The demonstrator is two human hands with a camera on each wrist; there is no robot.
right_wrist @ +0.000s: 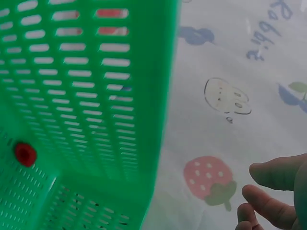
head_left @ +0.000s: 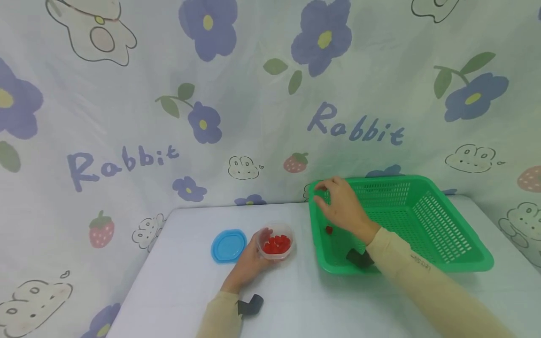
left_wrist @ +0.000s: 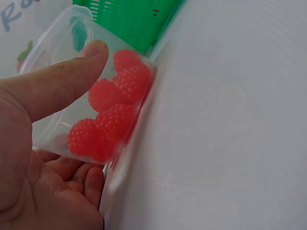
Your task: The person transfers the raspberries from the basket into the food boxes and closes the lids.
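Note:
My left hand [head_left: 251, 260] grips a clear plastic container [head_left: 264, 253] from its left side, thumb laid along the wall in the left wrist view. Several red raspberries [left_wrist: 115, 122] lie inside, seen through the wall. The container stands on the white table. My right hand [head_left: 341, 204] is above the left side of a green basket [head_left: 448, 225], near its rim. Its thumb and fingers are loosely bent and apart, with nothing between them in the right wrist view. Inside the basket lies a single raspberry [right_wrist: 25, 154], below that hand.
A blue lid [head_left: 228, 246] lies on the table [head_left: 169, 277] left of the container. The basket takes up the right side of the table. Behind the table hangs a printed cloth [head_left: 249, 103] with flowers, rabbits and lettering.

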